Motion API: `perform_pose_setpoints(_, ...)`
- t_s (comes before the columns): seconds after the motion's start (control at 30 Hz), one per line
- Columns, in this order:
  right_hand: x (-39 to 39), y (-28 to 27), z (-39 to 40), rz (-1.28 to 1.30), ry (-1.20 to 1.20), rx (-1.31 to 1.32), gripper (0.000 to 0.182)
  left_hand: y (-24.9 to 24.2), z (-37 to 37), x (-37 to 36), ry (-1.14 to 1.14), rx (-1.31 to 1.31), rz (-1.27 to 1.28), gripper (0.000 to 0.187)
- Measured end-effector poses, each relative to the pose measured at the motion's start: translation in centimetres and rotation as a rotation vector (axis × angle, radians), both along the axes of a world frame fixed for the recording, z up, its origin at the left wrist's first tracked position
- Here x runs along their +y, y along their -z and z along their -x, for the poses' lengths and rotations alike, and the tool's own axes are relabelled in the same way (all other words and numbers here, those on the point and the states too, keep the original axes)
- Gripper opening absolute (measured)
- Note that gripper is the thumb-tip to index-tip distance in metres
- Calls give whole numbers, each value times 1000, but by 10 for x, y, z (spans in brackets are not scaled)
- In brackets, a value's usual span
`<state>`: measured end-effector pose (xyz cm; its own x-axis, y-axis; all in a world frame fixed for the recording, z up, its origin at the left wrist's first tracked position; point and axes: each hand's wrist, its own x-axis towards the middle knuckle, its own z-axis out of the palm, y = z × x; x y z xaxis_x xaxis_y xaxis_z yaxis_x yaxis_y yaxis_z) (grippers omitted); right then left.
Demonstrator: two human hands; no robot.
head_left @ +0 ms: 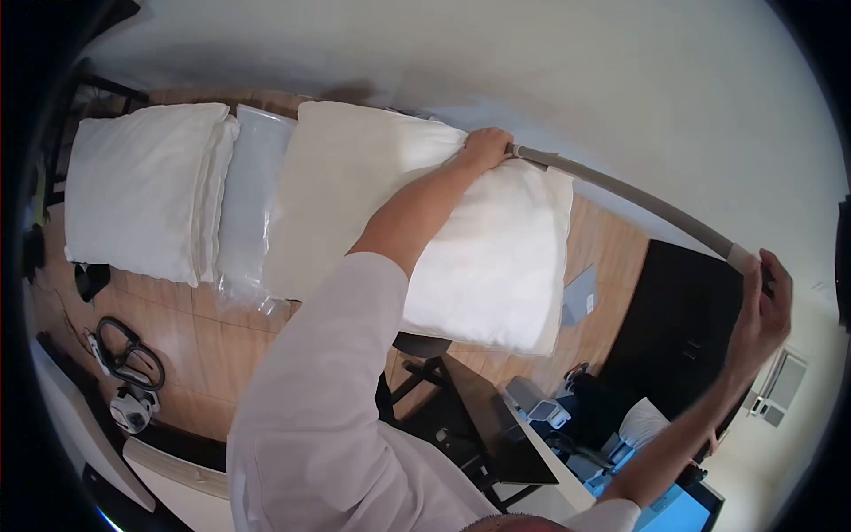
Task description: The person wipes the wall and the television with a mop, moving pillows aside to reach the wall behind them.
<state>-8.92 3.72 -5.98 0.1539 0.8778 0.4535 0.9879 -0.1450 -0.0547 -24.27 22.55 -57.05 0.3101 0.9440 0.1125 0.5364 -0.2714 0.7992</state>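
Note:
A long, thin grey-brown strip or tube is stretched along the pale wall, slanting down to the right; I cannot make out its exact kind. My left hand is closed around its left end, just above a large white cushion. At the other end, where a paler band shows, my right hand has its fingers bent around the tip. My left forearm crosses over the cushion and hides part of it.
More white cushions are stacked at the left, with clear plastic sheeting beside them. A black cabinet stands below the strip. A dark table with a grey device is nearer. A white appliance with a black hose rests on the wooden floor.

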Motion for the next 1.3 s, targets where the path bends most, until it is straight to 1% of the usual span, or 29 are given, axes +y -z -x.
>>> perform_pose_setpoints(0.03,12,17,10,-2,0,-2,29,-8,3,1,26,-71,17,12)
perform_pose_setpoints(0.07,32,36,29,-275,-92,498,28,-20,8,2,56,-139,28,10)
perform_pose_setpoints(0.1,46,45,39,-551,-189,995,30,-39,12,0,59,-140,18,10)
perform_pose_setpoints(0.13,53,43,33,-560,-192,992,30,-63,18,-6,115,-157,25,14)
perform_pose_setpoints(0.17,60,38,29,-595,-335,1178,33,-72,20,-8,171,-172,32,21)
perform_pose_setpoints(0.2,62,34,27,-625,-483,1363,38,-75,20,-8,174,-168,21,21)
perform_pose_setpoints(0.23,62,29,25,-640,-491,1365,38,-82,24,-8,118,-154,-30,29)
perform_pose_setpoints(0.27,58,19,42,-644,-550,1363,40,-85,25,-7,70,-142,-78,37)
perform_pose_setpoints(0.3,51,11,58,-644,-596,1354,43,-96,30,-10,89,-143,-80,37)
perform_pose_setpoints(0.33,44,6,73,-710,-542,1328,43,-110,37,-10,137,-112,-22,42)
perform_pose_setpoints(0.37,35,-2,74,-726,-551,1321,43,-123,41,-5,173,-81,23,47)
perform_pose_setpoints(0.4,24,-11,75,-737,-579,1313,43,-133,41,-8,172,-83,5,47)
perform_pose_setpoints(0.47,-1,-34,71,-757,-617,1301,43,-150,43,-25,192,-210,-53,42)
perform_pose_setpoints(0.53,-35,-66,41,-565,-827,1338,39,-177,43,-39,226,-222,-124,43)
perform_pose_setpoints(0.57,-50,-82,38,-576,-833,1333,39,-194,44,-44,255,-233,-190,44)
perform_pose_setpoints(0.63,-86,-123,31,-698,-846,1328,38,-233,43,-59,300,-251,-242,45)
perform_pose_setpoints(0.67,-115,-152,10,-619,-844,1281,33,-250,42,-69,346,-271,-287,45)
perform_pose_setpoints(0.7,-126,-160,32,-655,-835,1258,33,-256,43,-77,299,-301,-407,44)
perform_pose_setpoints(0.73,-147,-171,50,-805,-855,1228,43,-269,32,-86,281,-356,-550,43)
perform_pose_setpoints(0.77,-165,-184,78,-967,-871,1158,60,-286,26,-97,281,-413,-614,44)
perform_pose_setpoints(0.8,-187,-197,89,-1058,-835,1082,57,-301,23,-109,284,-474,-671,46)
perform_pose_setpoints(0.87,-235,-226,112,-1236,-733,926,53,-345,30,-136,386,-463,-735,51)
perform_pose_setpoints(0.9,-279,-233,98,-806,-1082,1014,52,-363,31,-150,403,-458,-757,51)
perform_pose_setpoints(0.97,-343,-247,88,-795,-1136,954,51,-388,40,-176,441,-544,-1000,57)
perform_pose_setpoints(1.0,-373,-250,90,-755,-1186,997,52,-404,44,-192,434,-526,-1089,61)
perform_pose_setpoints(1.07,-444,-248,89,-720,-1262,1046,53,-429,49,-228,430,-463,-1166,59)
perform_pose_setpoints(1.13,-526,-237,81,-921,-1028,706,33,-454,51,-267,446,-422,-1252,57)
perform_pose_setpoints(1.2,-601,-232,68,-996,-1029,814,31,-482,52,-292,468,-430,-1363,37)
perform_pose_setpoints(1.3,-693,-196,63,-1124,-988,855,29,-512,55,-335,539,-442,-1453,37)
